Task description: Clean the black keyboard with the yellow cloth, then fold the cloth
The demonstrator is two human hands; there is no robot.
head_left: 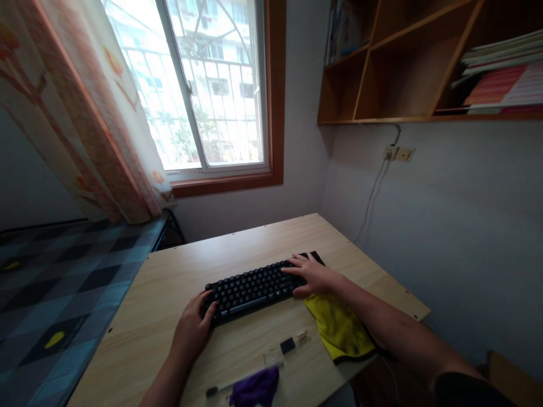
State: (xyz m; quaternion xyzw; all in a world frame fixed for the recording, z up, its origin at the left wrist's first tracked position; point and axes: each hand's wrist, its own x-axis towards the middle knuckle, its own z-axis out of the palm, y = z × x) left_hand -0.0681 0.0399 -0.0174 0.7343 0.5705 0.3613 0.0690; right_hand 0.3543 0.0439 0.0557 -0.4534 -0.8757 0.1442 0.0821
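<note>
A black keyboard [254, 285] lies at a slant on the wooden table. My left hand [195, 319] grips its left end, with the thumb along the near corner and the fingers at the side edge. Over the right end of the keys rests my right hand [311, 275], its fingers spread and touching the keyboard. A yellow cloth with a dark border [339, 328] lies under my right forearm. Nearer to me are a purple cloth [257, 387], a thin stick with a dark tip [224, 386], a small clear plastic piece [272, 357] and a small black block [287, 345].
The table [148, 305] has its far edge towards a window [224, 96]. A bed with a checked cover [63, 282] stands at the left, beside a curtain [85, 113]. Wall shelves [399, 73] hang at the right, above a socket [391, 152] with a cable.
</note>
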